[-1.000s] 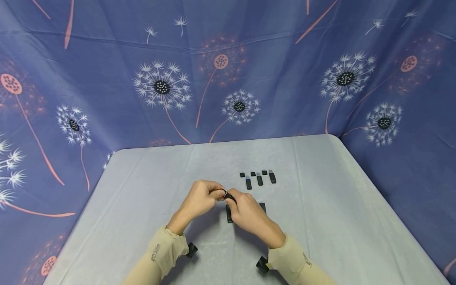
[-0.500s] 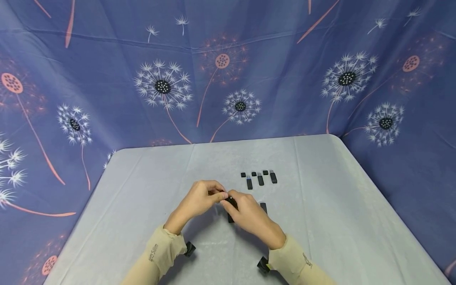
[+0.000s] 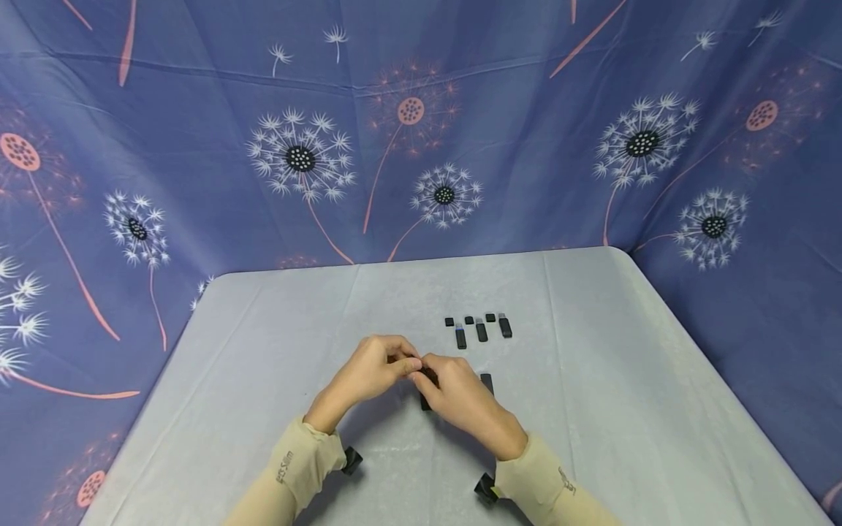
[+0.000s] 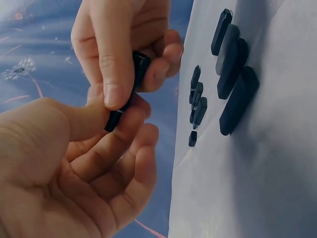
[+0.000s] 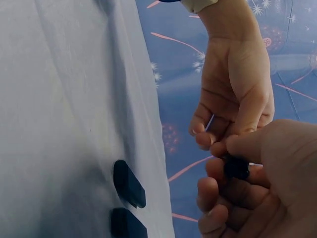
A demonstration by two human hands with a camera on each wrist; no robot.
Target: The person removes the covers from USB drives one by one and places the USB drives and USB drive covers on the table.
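Observation:
Both hands meet above the middle of the grey table. My left hand and right hand together pinch one small black USB stick, mostly hidden by fingers in the head view. In the left wrist view the stick runs from the right hand's thumb and fingers down into the curled left fingers. In the right wrist view its black end shows between the right thumb and fingers, with the left hand just beyond.
Three uncapped black sticks lie in a row behind the hands, a loose cap beyond each. Other black sticks lie under and beside the right hand, also in the left wrist view. A flowered blue cloth hangs behind.
The hands have drawn closer together. The tilted stick and its bright tip, visible between the fingertips a second ago, are now almost covered by the fingers.

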